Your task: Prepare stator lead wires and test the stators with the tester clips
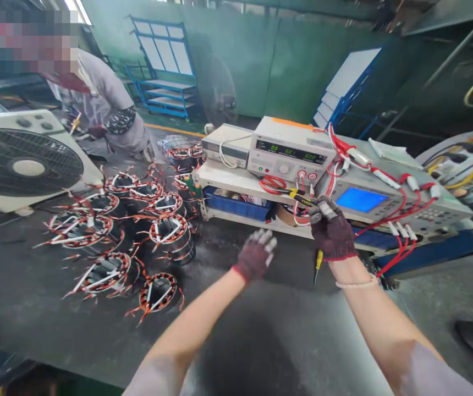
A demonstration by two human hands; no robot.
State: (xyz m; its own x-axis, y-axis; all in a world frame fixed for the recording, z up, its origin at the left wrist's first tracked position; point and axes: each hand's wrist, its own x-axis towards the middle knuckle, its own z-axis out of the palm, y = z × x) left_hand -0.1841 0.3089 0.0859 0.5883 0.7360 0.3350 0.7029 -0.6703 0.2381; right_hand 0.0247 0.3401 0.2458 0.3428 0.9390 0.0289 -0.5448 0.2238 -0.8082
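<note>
My left hand, in a dark red glove with pale fingertips, hovers over the dark tabletop with its fingers stretched out and nothing in them. My right hand, gloved alike, is closed around the end of a slim yellow-and-black tool in front of the tester; its exact kind is unclear. Below that hand lies a small yellow-handled screwdriver. To the left of my left hand stands a motor stator with copper-coloured windings and white ties.
Several more stators with loose wire ends crowd the table's left side. A box fan stands behind them, near a co-worker. On the right, red leads run to an instrument with a blue screen. A blue bin sits under the shelf.
</note>
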